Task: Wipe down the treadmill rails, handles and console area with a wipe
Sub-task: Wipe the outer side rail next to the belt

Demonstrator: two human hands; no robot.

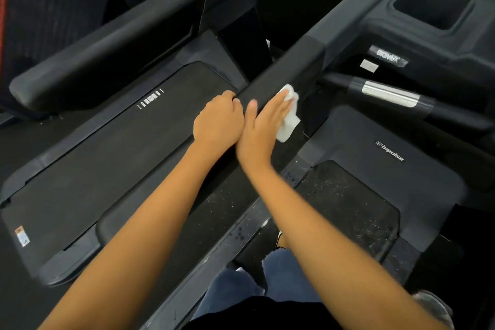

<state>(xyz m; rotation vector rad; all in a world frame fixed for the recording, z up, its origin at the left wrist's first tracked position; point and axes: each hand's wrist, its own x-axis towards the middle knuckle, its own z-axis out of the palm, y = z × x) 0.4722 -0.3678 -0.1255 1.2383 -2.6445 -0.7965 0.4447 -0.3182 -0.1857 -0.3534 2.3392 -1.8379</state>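
Cup holder (pixel 431 8) first: a deep rounded pocket moulded into the hard black console (pixel 401 43), up beyond our right hand (pixel 263 126), its inside just dark to us. Both hands meet on the matte handrail (pixel 281 72), a long, rounded, padded bar. Our left hand (pixel 218 120) curls its fingers over the top and grips it; the right lies flat beside it, fingers straight, pressing the crumpled white wipe (pixel 288 115) against the bar's side, loose end hanging below
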